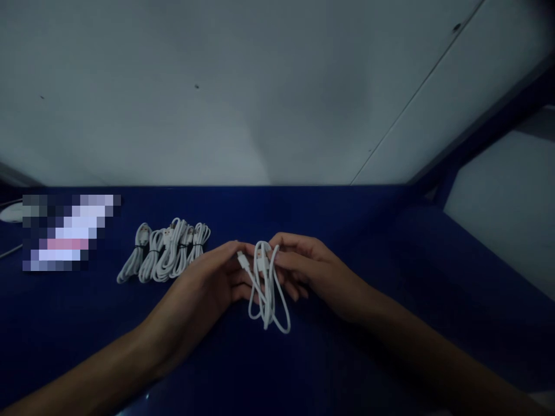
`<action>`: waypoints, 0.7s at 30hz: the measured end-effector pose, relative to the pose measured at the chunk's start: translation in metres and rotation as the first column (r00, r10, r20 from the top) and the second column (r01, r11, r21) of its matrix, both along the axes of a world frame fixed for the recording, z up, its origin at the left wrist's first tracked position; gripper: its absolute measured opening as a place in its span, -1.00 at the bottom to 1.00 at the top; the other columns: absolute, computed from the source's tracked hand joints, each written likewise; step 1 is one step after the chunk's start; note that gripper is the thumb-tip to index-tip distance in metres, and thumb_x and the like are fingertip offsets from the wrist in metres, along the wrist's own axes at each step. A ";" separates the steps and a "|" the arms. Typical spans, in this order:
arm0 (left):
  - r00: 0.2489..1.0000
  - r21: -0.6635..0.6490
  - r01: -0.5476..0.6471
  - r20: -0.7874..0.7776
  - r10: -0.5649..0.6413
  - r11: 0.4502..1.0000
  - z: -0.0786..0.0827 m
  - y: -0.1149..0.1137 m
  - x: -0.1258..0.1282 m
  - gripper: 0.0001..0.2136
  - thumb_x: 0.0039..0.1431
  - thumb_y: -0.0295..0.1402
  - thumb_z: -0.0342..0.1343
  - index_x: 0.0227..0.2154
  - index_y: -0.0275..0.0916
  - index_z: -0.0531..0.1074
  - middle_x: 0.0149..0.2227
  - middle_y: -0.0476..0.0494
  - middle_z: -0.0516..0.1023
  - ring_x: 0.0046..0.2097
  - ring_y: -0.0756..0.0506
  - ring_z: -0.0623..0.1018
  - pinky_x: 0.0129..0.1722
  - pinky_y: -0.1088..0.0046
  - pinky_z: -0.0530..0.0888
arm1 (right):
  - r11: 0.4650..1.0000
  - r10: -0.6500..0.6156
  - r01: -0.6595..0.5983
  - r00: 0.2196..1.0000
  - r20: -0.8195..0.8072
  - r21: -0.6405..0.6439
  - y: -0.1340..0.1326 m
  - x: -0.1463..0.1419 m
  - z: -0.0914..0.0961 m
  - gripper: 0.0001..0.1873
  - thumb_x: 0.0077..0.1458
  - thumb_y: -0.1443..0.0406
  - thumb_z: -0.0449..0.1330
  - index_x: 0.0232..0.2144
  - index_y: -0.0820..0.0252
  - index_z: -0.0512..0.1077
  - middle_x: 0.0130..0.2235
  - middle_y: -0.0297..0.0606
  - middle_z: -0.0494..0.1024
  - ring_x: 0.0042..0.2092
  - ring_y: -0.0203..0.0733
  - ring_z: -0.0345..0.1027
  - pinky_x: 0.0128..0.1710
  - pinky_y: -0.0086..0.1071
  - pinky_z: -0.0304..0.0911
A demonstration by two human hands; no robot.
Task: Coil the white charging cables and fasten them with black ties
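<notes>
Cable point(267, 292) looks light, springy; left hand point(214, 274) and right hand point(310, 263) grasp its twelve o'clock end, a sound hold.

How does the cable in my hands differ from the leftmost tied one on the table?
The held cable is between your left hand and right hand; the leftmost bundle lies on the table. The held cable's loops spread loosely, while the leftmost bundle's sit close together. The leftmost bundle has a dark tie around it; none shows on the held cable. Both are white and looped.
</notes>
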State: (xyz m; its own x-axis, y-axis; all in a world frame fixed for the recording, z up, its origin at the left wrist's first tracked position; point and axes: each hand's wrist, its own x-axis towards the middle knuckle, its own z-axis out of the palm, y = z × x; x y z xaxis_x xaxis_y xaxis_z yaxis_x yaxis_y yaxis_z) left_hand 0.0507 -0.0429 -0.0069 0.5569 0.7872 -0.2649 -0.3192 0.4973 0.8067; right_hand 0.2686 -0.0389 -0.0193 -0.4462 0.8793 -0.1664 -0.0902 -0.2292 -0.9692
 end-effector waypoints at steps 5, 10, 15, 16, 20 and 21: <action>0.999 -0.039 -0.043 -0.004 0.043 0.998 -0.005 0.002 -0.002 -0.65 0.58 -0.18 0.03 0.07 -0.25 0.65 -0.04 -0.32 0.72 -0.08 -0.22 0.67 -0.07 0.28 0.61 | 0.987 -0.118 0.105 0.988 0.102 0.121 -0.006 -0.004 0.003 -0.90 0.42 0.25 0.19 -0.10 0.13 0.46 -0.36 -0.38 0.55 -0.49 -0.35 0.34 -0.52 -0.44 0.17; 0.995 -0.016 -0.074 -0.069 0.072 0.997 -0.003 0.001 0.001 -0.75 0.54 -0.29 0.13 0.03 -0.26 0.67 -0.09 -0.30 0.73 -0.13 -0.18 0.68 -0.06 0.31 0.62 | 0.920 -0.292 0.206 0.928 0.231 0.333 -0.018 -0.009 0.003 -0.80 0.49 0.26 0.10 0.10 0.03 0.37 -0.18 -0.31 0.58 -0.33 -0.23 0.46 -0.31 -0.29 0.38; 0.984 0.033 -0.102 -0.142 0.105 0.994 -0.003 -0.002 0.003 -0.81 0.43 -0.34 0.28 0.03 -0.21 0.66 -0.14 -0.19 0.73 -0.19 -0.11 0.67 -0.11 0.37 0.59 | 0.876 -0.342 0.173 0.881 0.327 0.450 -0.022 -0.008 0.007 -0.78 0.48 0.18 0.17 0.11 0.01 0.37 -0.21 -0.30 0.54 -0.37 -0.22 0.42 -0.33 -0.25 0.36; 0.981 0.044 -0.104 -0.158 0.110 0.994 -0.003 -0.003 0.002 -0.79 0.40 -0.34 0.33 0.04 -0.19 0.66 -0.15 -0.17 0.73 -0.20 -0.10 0.67 -0.12 0.39 0.58 | 0.869 -0.335 0.151 0.880 0.336 0.471 -0.022 -0.008 0.008 -0.80 0.46 0.16 0.21 0.06 0.01 0.39 -0.20 -0.30 0.53 -0.37 -0.23 0.41 -0.35 -0.25 0.36; 0.968 0.110 -0.099 -0.222 0.121 0.989 -0.002 -0.004 0.001 -0.68 0.25 -0.34 0.48 0.04 -0.16 0.65 -0.16 -0.11 0.72 -0.19 -0.08 0.65 -0.11 0.42 0.54 | 0.818 -0.331 0.058 0.861 0.387 0.572 -0.021 -0.011 0.008 -0.86 0.33 0.23 0.35 -0.14 0.07 0.46 0.05 -0.23 0.50 -0.29 -0.26 0.43 -0.30 -0.27 0.40; 0.964 0.124 -0.095 -0.235 0.122 0.988 -0.002 -0.004 0.001 -0.66 0.21 -0.34 0.50 0.04 -0.17 0.65 -0.15 -0.11 0.72 -0.18 -0.08 0.65 -0.10 0.42 0.53 | 0.811 -0.330 0.045 0.858 0.394 0.583 -0.020 -0.012 0.007 -0.87 0.31 0.25 0.36 -0.17 0.08 0.46 0.06 -0.23 0.50 -0.29 -0.27 0.42 -0.30 -0.27 0.40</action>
